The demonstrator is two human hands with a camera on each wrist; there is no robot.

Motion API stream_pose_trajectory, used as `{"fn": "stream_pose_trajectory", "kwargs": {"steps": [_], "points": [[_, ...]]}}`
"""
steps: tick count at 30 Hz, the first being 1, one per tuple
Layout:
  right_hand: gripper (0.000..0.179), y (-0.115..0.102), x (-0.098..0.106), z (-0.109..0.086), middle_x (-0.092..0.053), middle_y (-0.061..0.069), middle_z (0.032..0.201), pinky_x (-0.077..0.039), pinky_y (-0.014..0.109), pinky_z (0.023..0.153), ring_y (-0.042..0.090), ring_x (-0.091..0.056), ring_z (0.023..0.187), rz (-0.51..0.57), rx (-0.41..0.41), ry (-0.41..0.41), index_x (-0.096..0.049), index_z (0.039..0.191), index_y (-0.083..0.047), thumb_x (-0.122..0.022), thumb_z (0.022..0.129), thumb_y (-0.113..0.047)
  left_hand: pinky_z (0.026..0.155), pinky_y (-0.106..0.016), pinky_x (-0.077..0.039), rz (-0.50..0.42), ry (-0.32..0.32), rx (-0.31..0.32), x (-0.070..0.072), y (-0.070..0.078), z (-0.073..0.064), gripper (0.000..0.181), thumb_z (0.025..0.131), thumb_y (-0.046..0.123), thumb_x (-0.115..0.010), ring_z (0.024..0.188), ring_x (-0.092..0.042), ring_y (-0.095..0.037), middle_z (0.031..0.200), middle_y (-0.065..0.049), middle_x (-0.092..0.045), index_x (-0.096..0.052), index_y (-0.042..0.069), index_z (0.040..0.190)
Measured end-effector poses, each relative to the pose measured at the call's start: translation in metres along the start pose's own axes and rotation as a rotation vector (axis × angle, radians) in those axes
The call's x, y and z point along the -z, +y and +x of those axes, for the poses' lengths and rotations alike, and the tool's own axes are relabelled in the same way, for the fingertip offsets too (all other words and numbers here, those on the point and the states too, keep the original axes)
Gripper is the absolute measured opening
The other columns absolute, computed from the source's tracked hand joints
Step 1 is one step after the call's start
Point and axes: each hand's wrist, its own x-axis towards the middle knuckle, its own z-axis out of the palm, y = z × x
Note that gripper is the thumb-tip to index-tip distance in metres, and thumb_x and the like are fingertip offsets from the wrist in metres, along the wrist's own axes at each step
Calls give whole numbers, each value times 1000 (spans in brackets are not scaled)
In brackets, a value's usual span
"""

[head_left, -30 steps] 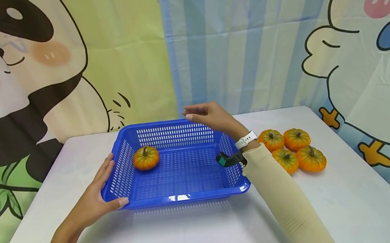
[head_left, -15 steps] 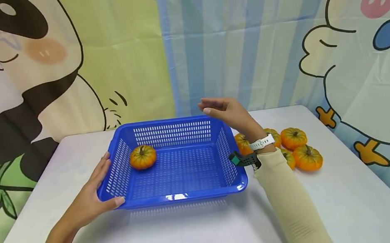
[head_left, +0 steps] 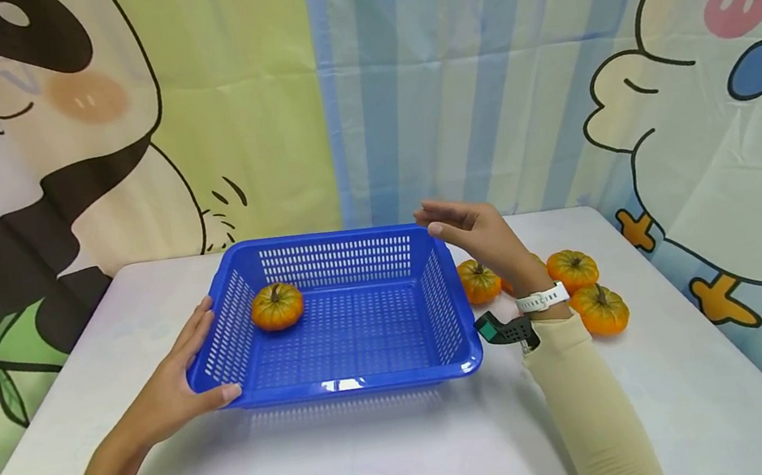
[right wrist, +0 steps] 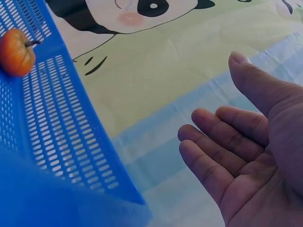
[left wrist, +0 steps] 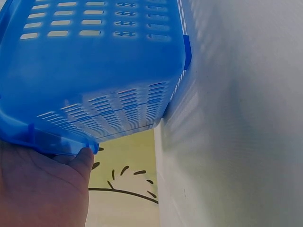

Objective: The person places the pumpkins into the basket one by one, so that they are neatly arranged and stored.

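A blue plastic basket (head_left: 351, 385) with slotted walls sits on the white table, and one small orange pumpkin (head_left: 276, 307) lies inside toward its left wall. My left hand (head_left: 170, 388) grips the basket's near left corner, thumb over the front rim and fingers along the left side. In the left wrist view, the hand (left wrist: 42, 184) holds the rim from outside. Nothing is in my right hand (head_left: 480, 235), raised by the far right corner, palm toward the basket and fingers loosely bent. Just below it, another pumpkin (head_left: 480, 283) rests beside the right wall.
More pumpkins, including one at the back (head_left: 573, 270) and one nearer (head_left: 600, 310), are grouped right of the basket, partly hidden by my right wrist. A cartoon-printed curtain (head_left: 244, 110) hangs behind the white table (head_left: 357, 471).
My right hand has moved right from over the basket's back rim to its far right corner. A pumpkin beside the right wall has come into view. The left hand keeps its hold.
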Motion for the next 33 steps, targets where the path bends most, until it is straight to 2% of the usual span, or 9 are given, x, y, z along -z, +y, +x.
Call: {"fn": "stream_pose_trajectory", "kwargs": {"steps": [5,10,16,21,25,33], "points": [[52,4,6,-9,-61,6,130,-43,38,103,20,-56,121,-32,-15,19,-52,141,-11,-63,95,-33,96,-75,-26,0,4,2,0,0,0,106,79,25,-77,143,-7,-46,163,6,5,-6,16,158],[48,10,9,-16,-62,7,129,-46,35,100,21,-58,120,-48,-14,35,-52,141,-10,-62,97,-27,95,-77,-25,-8,9,-4,1,0,-2,106,79,24,-77,144,-6,-46,163,4,4,-7,16,158],[50,13,14,-26,-62,9,129,-49,31,95,25,-59,118,-71,-7,60,-53,140,-8,-65,95,-27,94,-75,-28,-1,14,2,-1,0,-3,106,78,24,-77,143,-8,-47,163,4,4,-7,15,157],[50,21,21,-32,-60,12,132,-50,28,92,26,-60,117,-66,15,35,-50,141,-3,-64,96,-20,95,-76,-26,-5,10,2,0,2,-2,106,79,25,-77,143,-7,-47,163,3,4,-7,15,158],[48,30,29,-34,-59,14,132,-49,27,93,27,-59,118,-48,34,50,-51,141,-3,-63,96,-18,95,-75,-27,-7,6,0,-1,3,0,106,79,25,-77,143,-8,-47,163,3,4,-6,16,158],[59,48,40,-38,-58,12,135,-48,27,95,26,-56,121,-19,-56,71,-48,144,-6,-68,93,-28,95,-76,-26,-2,4,4,0,0,0,105,80,26,-76,144,-6,-46,163,4,5,-6,16,157]]}}
